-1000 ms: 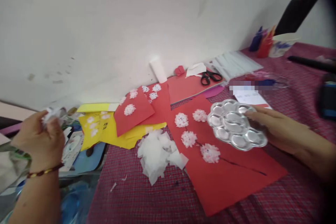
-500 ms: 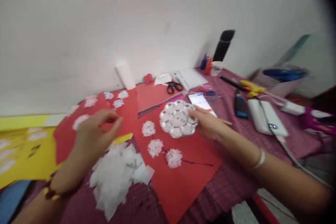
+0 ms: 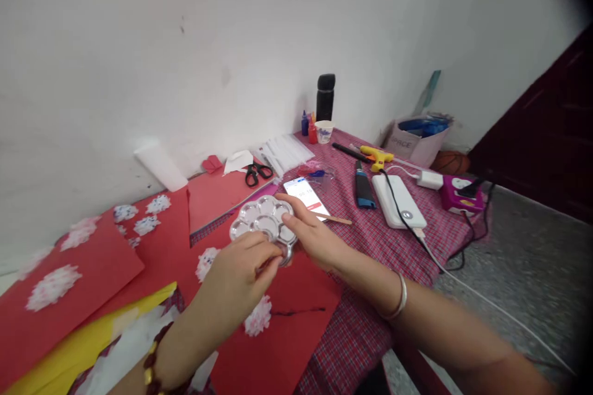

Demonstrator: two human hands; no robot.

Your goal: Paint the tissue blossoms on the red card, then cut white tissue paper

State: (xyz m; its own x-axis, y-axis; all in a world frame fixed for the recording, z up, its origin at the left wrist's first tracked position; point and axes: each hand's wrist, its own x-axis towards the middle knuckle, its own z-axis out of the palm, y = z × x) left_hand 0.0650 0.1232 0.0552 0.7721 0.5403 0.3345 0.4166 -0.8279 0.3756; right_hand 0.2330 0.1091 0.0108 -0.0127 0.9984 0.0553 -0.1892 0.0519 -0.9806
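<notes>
A flower-shaped palette with round wells [image 3: 264,213] is held above red paper by my right hand [image 3: 312,231], its thumb on the rim. My left hand [image 3: 243,274] is over the palette's near edge, fingers pinched together; whatever is between the fingertips is too small to make out. Beneath both hands lies a red sheet [image 3: 287,345] with white-pink tissue flowers [image 3: 257,316] and a dark painted stem [image 3: 299,311]. A phone with a lit screen [image 3: 303,194] and a wooden stick [image 3: 340,220] rest just beyond my right hand.
Black scissors [image 3: 257,174], a white cup [image 3: 324,131], paint bottles [image 3: 312,131] and a black flask [image 3: 325,99] stand or lie toward the wall. At right are a yellow glue gun [image 3: 377,157], a power bank [image 3: 398,202], cables and a purple power strip [image 3: 458,195].
The view has swung to the right. My left hand has come across from beside the palette to its near edge. My right hand still holds the palette.
</notes>
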